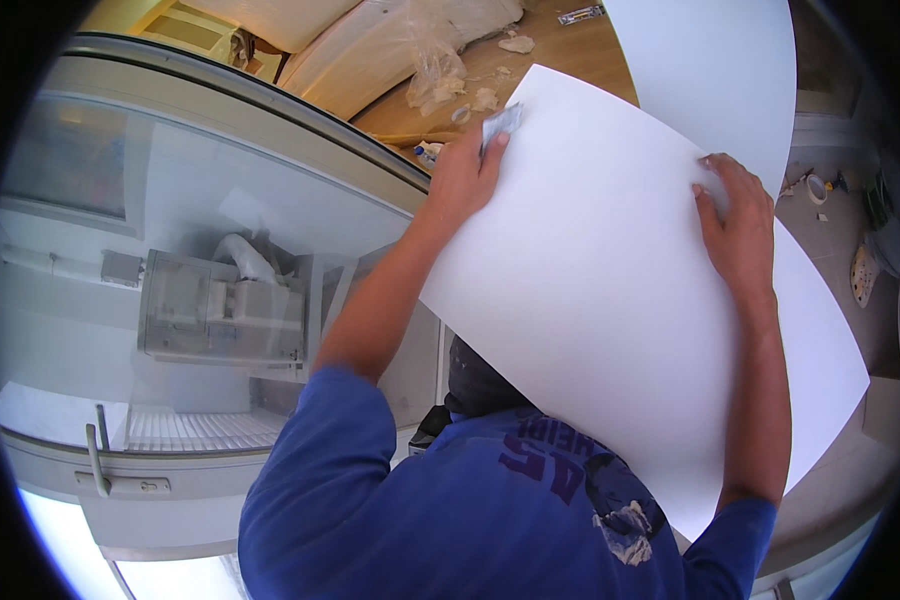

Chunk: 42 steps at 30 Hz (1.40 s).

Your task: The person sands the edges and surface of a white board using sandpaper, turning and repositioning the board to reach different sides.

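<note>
A large white panel [600, 260] with a smooth face stands tilted close against my body. My left hand [467, 168] is closed on a small, folded grey-white cloth or paper [503, 121], pressed at the panel's upper left edge. Which of the two materials it is, I cannot tell. Over on the right side, my right hand [738, 222] rests on the panel's face, thumb and fingers apart and slightly bent, with nothing visible in it.
Behind the panel rises another pale sheet [720, 80]. Left of me is a glass pane with a metal frame [260, 120] and a grey boxy machine [225, 310] beyond it. Plastic wrap [435, 70] litters the wooden floor. A tape roll [817, 189] and a clog [863, 275] lie at right.
</note>
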Each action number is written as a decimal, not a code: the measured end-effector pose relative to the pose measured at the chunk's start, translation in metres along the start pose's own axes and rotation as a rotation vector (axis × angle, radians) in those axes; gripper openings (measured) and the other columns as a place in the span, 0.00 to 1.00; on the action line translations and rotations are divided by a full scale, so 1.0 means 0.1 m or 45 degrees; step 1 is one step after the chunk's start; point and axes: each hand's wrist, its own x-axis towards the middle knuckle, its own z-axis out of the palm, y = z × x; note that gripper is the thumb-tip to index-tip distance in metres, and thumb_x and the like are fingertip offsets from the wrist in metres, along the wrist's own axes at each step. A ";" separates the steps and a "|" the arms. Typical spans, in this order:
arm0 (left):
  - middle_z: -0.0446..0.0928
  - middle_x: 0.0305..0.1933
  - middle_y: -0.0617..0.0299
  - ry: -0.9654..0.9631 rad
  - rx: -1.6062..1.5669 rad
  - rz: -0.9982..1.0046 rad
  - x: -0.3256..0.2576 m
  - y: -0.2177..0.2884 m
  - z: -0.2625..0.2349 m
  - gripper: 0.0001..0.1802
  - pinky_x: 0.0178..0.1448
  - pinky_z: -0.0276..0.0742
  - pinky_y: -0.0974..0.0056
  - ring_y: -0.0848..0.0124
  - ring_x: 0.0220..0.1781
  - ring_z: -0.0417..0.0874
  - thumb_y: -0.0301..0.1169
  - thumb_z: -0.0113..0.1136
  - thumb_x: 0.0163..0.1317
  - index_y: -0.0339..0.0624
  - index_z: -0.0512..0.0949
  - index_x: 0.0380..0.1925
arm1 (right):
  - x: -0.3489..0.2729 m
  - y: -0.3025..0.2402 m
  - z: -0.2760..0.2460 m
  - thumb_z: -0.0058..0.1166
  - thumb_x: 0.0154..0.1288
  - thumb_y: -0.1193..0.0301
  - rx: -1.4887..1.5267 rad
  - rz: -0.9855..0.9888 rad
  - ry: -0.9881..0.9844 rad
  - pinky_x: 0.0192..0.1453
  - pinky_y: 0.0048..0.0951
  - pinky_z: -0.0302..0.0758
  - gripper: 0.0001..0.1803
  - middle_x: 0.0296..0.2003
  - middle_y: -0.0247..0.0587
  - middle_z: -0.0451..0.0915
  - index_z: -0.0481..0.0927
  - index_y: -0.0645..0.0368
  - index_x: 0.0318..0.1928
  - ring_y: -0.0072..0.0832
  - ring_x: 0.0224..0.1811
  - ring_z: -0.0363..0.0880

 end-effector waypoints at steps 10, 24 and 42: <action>0.83 0.62 0.41 0.004 0.062 -0.026 -1.52 -0.20 -0.55 0.23 0.64 0.81 0.54 0.46 0.59 0.87 0.32 0.57 0.77 0.38 0.77 0.68 | -0.05 0.04 -0.04 0.62 0.73 0.70 -0.024 -0.021 0.001 0.76 0.46 0.67 0.19 0.62 0.44 0.83 0.82 0.58 0.61 0.43 0.68 0.78; 0.80 0.68 0.42 0.219 0.018 0.011 -2.47 -0.34 -0.70 0.21 0.74 0.75 0.53 0.47 0.69 0.82 0.23 0.57 0.73 0.32 0.78 0.64 | -0.20 -0.39 0.17 0.59 0.76 0.59 -0.325 -0.365 -0.086 0.84 0.58 0.53 0.30 0.77 0.47 0.68 0.74 0.54 0.74 0.46 0.81 0.64; 0.83 0.63 0.52 0.729 -1.222 -0.652 -2.47 -0.32 -0.35 0.19 0.75 0.68 0.61 0.68 0.64 0.80 0.34 0.45 0.85 0.32 0.75 0.63 | 0.12 -2.05 1.11 0.56 0.72 0.65 -0.142 -0.906 -0.481 0.85 0.63 0.46 0.28 0.74 0.48 0.72 0.76 0.54 0.71 0.47 0.82 0.62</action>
